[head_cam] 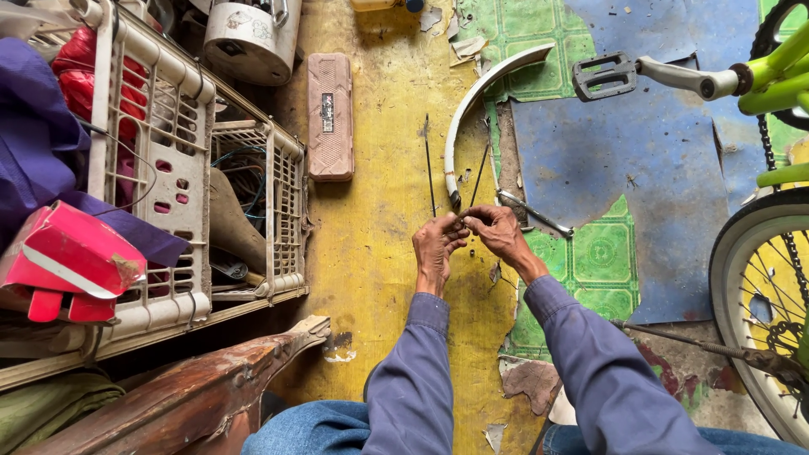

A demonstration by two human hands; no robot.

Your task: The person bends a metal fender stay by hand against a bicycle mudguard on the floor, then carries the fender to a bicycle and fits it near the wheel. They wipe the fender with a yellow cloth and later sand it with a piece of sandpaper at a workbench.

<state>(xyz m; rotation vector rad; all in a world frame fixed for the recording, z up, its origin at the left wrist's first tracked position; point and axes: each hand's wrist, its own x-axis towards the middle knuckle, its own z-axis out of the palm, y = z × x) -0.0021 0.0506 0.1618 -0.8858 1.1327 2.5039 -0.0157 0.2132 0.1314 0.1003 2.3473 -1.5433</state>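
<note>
My left hand [436, 249] and my right hand [500, 233] meet over the yellow floor, fingertips pinched together on a thin metal rod [479, 174] that runs up and away from them. A second thin rod [430, 165] lies on the floor just left of it. A curved white bicycle mudguard [474, 103] lies beyond the hands. A metal wrench [534, 212] rests on the floor beside my right hand. Both arms wear blue-grey sleeves.
White plastic crates [181, 160] with clutter stand at the left, with a red part [67, 253] in front. A brown flat case [329, 116] lies on the floor. A green bicycle with pedal [602, 76] and wheel [758, 312] stands at the right. A wooden piece [194, 392] lies lower left.
</note>
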